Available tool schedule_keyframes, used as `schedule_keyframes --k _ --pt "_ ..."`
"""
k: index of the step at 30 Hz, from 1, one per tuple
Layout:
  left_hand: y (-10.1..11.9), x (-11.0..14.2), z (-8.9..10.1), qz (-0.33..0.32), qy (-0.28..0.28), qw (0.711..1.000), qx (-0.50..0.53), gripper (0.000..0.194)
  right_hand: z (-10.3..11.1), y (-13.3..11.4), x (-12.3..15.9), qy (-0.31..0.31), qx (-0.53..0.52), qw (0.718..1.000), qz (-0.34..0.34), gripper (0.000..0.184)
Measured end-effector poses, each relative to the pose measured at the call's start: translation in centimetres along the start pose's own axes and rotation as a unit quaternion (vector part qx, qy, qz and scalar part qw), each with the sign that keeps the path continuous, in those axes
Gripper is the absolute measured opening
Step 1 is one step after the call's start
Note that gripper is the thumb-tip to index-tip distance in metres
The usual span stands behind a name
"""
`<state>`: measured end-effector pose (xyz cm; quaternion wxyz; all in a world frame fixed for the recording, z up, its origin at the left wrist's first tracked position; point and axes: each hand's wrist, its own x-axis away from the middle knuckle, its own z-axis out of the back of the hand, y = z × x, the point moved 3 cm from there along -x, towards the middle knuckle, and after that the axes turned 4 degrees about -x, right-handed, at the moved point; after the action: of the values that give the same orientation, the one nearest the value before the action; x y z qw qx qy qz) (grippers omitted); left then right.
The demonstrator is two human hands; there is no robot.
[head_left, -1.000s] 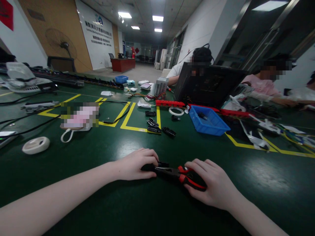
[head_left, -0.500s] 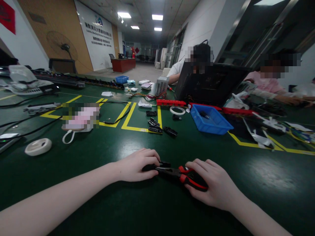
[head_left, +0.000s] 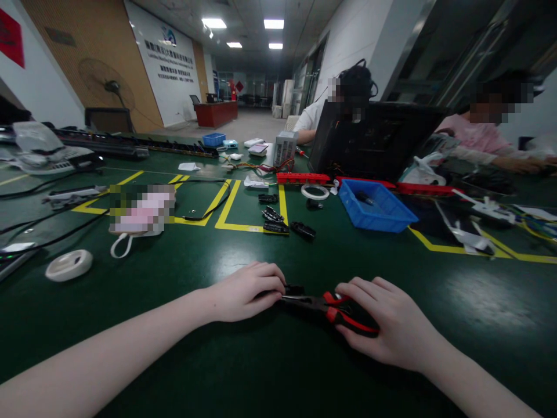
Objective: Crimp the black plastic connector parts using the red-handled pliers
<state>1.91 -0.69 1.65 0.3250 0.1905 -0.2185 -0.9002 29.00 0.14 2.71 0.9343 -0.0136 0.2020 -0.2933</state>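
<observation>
Red-handled pliers (head_left: 333,313) in right hand (head_left: 391,322), grip half-curled.

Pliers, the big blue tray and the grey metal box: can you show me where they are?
Pliers (head_left: 332,314): head view, on the red part of the lower handle.
Big blue tray (head_left: 378,222): head view, on its near outer wall.
Grey metal box (head_left: 285,150): head view, on its slotted face.
</observation>
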Motion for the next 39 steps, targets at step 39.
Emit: schedule_keyframes --k 39 --pt "0.06 -0.03 0.12 0.0 -0.009 1.0 -0.012 0.016 -0.44 0.1 -0.03 -0.029 -0.032 0.999 -0.031 0.039"
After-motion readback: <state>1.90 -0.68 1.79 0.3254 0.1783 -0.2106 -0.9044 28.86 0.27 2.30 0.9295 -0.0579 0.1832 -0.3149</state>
